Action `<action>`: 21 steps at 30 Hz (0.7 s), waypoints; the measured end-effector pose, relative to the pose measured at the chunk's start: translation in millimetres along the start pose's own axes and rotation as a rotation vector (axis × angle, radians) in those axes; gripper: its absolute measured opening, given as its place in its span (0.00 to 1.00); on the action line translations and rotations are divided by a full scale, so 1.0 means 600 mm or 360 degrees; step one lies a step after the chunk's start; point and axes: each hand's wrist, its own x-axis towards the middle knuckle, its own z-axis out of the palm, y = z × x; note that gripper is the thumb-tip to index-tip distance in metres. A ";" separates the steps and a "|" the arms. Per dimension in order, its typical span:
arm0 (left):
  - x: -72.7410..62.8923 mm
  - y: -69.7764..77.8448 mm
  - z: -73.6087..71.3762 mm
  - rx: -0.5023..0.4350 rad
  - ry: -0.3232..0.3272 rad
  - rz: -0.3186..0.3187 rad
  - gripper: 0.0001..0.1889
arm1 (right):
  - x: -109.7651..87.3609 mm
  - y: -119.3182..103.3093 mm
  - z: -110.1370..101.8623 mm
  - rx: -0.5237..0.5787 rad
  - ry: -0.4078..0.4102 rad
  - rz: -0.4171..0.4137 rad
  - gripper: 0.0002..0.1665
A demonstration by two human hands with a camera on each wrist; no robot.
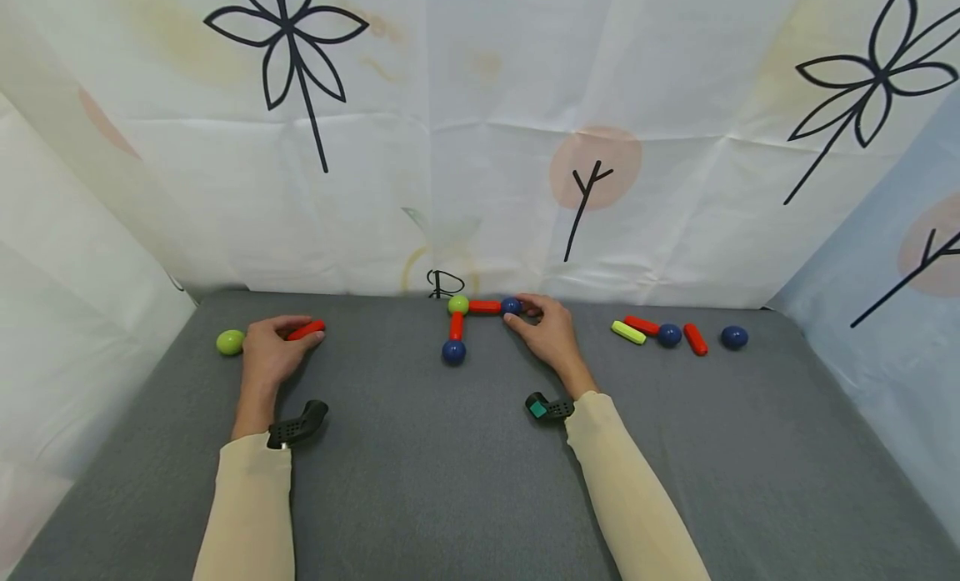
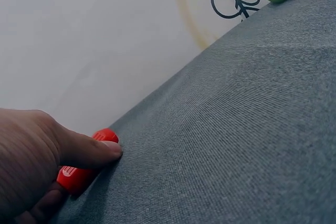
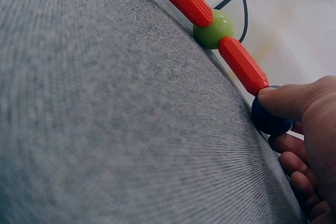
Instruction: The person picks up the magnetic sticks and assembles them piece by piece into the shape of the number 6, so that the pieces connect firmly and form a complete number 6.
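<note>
My left hand [image 1: 272, 349] pinches a red rod [image 1: 306, 330] between thumb and fingers at the left of the table; the left wrist view shows the thumb across the red rod [image 2: 79, 178]. Near the table's back edge, my right hand [image 1: 547, 329] grips a dark blue ball [image 1: 511, 307] with thumb and fingertips. That ball sits on the end of a red rod [image 1: 484, 307], which joins a green ball [image 1: 458, 304]. From the green ball a second red rod [image 1: 456, 325] runs toward me to another blue ball [image 1: 453, 352]. The right wrist view shows these pieces in an L.
A loose green ball [image 1: 230, 342] lies left of my left hand. On the right are a yellow-green rod [image 1: 628, 332], a red rod [image 1: 642, 324] by a blue ball [image 1: 669, 335], another red rod [image 1: 695, 339] and a blue ball [image 1: 734, 338]. A patterned cloth [image 1: 495, 189] hangs behind the grey table [image 1: 435, 464].
</note>
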 end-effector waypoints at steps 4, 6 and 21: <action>0.000 0.000 -0.001 0.0000 -0.0011 -0.0020 0.22 | 0.000 0.000 0.000 -0.0003 0.0001 0.0002 0.25; 0.000 -0.001 -0.002 0.0005 -0.0017 -0.0015 0.22 | 0.000 -0.001 -0.001 -0.0005 0.0002 0.0001 0.25; 0.003 0.020 0.005 0.0076 -0.0032 0.0103 0.20 | -0.001 0.000 -0.001 -0.0010 0.0006 -0.0015 0.25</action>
